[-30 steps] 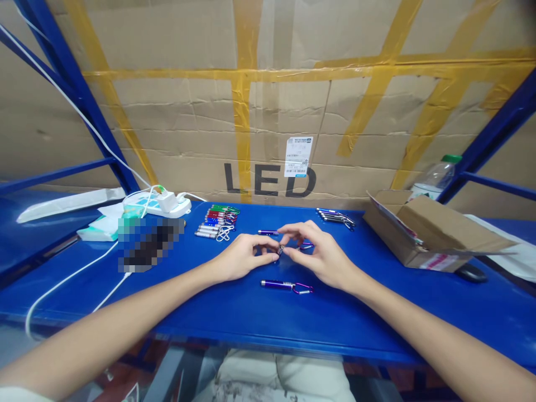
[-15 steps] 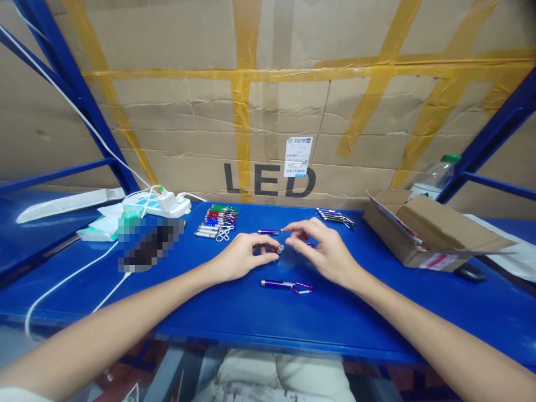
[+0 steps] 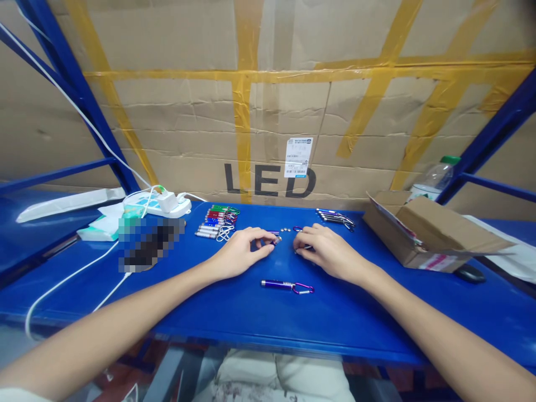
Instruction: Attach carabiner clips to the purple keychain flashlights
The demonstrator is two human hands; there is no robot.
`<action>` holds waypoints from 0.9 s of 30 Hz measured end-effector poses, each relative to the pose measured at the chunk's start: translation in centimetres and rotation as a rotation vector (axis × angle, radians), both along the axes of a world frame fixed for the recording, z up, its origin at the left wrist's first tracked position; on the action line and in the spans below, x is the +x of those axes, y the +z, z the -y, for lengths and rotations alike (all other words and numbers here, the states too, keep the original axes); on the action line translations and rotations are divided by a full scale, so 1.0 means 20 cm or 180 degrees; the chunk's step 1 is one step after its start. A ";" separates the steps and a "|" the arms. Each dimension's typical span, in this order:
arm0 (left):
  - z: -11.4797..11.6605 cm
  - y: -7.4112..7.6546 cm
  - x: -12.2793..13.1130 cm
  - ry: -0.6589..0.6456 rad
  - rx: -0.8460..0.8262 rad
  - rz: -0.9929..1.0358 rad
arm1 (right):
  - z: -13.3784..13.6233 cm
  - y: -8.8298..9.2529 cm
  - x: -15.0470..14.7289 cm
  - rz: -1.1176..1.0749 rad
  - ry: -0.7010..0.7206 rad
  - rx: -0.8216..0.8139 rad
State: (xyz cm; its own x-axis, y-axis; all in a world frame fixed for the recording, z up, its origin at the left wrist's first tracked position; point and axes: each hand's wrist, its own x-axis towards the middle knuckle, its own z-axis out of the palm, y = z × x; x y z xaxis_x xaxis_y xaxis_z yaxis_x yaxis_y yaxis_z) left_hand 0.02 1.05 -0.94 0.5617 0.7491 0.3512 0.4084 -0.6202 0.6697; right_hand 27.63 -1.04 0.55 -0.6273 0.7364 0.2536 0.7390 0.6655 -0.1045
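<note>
Both my hands rest near the middle of the blue table (image 3: pixel 234 312). My left hand (image 3: pixel 240 251) has its fingers curled around a small purple keychain flashlight part (image 3: pixel 275 239) at its fingertips. My right hand (image 3: pixel 324 248) is curled, fingertips pinched on a small purple piece (image 3: pixel 298 247) lying on the table. A short row of tiny button batteries (image 3: pixel 286 229) sits just beyond the fingers. A whole purple keychain flashlight (image 3: pixel 287 286) with a carabiner lies in front of my hands.
A pile of coloured keychain flashlights (image 3: pixel 218 221) lies at the back left, another small bunch (image 3: pixel 336 218) at the back right. An open cardboard box (image 3: pixel 427 231), a plastic bottle (image 3: pixel 435 177), a white power strip (image 3: pixel 159 204) and a large taped carton marked LED (image 3: pixel 268 111) surround the table.
Both hands moved away from me toward the back of the table and drew slightly apart. The right hand lowered onto the table; small batteries now lie in a row beyond the fingers.
</note>
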 end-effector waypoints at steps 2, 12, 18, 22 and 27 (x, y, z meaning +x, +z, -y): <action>0.00 0.01 0.00 -0.0016 0.0017 -0.0016 | 0.01 0.00 -0.01 -0.0201 0.0030 -0.0043; 0.03 0.02 0.01 -0.0252 -0.0136 0.0117 | 0.08 0.03 -0.12 -0.2138 0.0044 -0.0700; 0.04 0.02 0.01 -0.0377 -0.0278 0.0159 | 0.08 0.02 -0.12 -0.1791 0.0101 -0.0547; 0.03 0.02 0.02 -0.0346 -0.0265 0.0137 | 0.08 0.02 -0.10 -0.1370 0.0155 -0.0272; 0.04 0.02 0.02 -0.0285 -0.0408 0.0102 | 0.08 0.01 -0.10 -0.1201 0.0221 -0.0170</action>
